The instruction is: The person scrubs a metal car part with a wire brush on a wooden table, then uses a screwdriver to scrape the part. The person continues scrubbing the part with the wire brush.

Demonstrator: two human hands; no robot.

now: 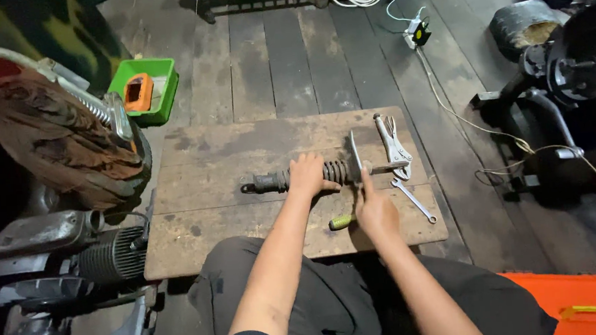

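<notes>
A dark shock absorber with a coil spring [335, 171] lies lengthwise on a worn wooden board [209, 158]. My left hand [306, 175] is clamped over its middle. My right hand [375, 211] grips a thin flat metal tool [356, 154] that stands nearly upright against the spring's right end. A screwdriver with a yellow-green handle [340, 221] lies on the board just under my right wrist. Locking pliers [392, 142] and an open-end wrench [414, 200] rest to the right of the spring.
A green bin [162, 83] with an orange object sits at the back left. Motorcycle engine parts and a worn seat [59, 142] crowd the left. More machine parts [572, 71] stand at right, with a cord [444, 105] on the plank floor. An orange box [576, 295] is at the lower right.
</notes>
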